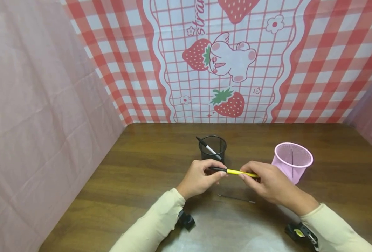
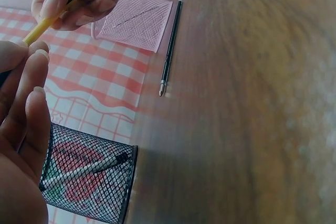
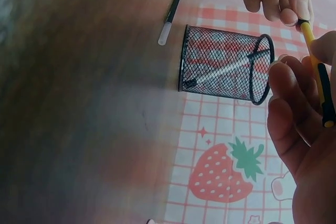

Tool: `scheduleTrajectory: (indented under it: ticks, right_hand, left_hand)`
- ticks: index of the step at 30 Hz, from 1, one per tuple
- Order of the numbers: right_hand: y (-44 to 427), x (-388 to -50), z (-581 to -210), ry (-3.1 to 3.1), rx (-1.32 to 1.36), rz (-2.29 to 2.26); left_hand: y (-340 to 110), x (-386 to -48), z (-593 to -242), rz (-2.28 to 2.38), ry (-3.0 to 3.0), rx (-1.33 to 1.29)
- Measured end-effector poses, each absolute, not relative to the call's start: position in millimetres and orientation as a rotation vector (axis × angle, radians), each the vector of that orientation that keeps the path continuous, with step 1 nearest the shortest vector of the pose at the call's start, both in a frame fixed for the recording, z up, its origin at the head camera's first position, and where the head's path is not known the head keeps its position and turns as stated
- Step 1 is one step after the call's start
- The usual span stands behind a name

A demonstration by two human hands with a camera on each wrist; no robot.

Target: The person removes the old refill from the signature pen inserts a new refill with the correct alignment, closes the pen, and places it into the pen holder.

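Both hands hold a yellow and black pen (image 1: 234,172) level above the table. The left hand (image 1: 201,178) pinches its black end between thumb and fingers. On the yellow barrel, the right hand (image 1: 269,180) has its thumb and fingers closed. In the right wrist view the pen's end at the right hand carries a black clip (image 3: 324,90). Below the hands a dark, thin pen refill (image 1: 236,198) lies on the table, its metal tip visible in the left wrist view. Fingers cover part of the pen.
Just behind the left hand stands a black mesh cup (image 3: 220,64) with a white and black pen (image 1: 209,148) leaning inside. A pink mesh cup (image 1: 282,166) stands beyond the right hand, holding a thin dark rod (image 1: 292,161). A checked strawberry cloth (image 1: 135,70) hangs behind the table.
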State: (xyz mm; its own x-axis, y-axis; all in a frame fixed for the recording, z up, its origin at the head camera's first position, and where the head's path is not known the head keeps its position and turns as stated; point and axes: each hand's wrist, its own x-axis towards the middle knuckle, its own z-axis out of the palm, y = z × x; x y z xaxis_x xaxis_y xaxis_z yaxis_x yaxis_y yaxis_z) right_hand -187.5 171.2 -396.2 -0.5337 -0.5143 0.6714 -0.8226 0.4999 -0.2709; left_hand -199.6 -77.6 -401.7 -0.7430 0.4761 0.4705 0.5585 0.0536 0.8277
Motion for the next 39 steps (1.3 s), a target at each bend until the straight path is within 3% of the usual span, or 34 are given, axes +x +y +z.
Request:
scheduleTrajectory:
  ticks: [14, 26, 39]
  right_hand:
    - [170.7, -189.5, -394.8, -2.230, 1.139, 0.767]
    - [173.3, -188.7, -396.0, -2.247, 1.164, 0.759]
    - [172.1, -188.4, -396.8, -2.279, 1.169, 0.776]
  left_hand:
    - [-80.8, -210.3, -416.5, -1.906, -2.198, -1.134]
    - [-79.8, -195.6, -392.3, -1.880, -2.254, -1.137]
    - [-80.6, -212.1, -415.0, -2.073, -2.217, -1.094]
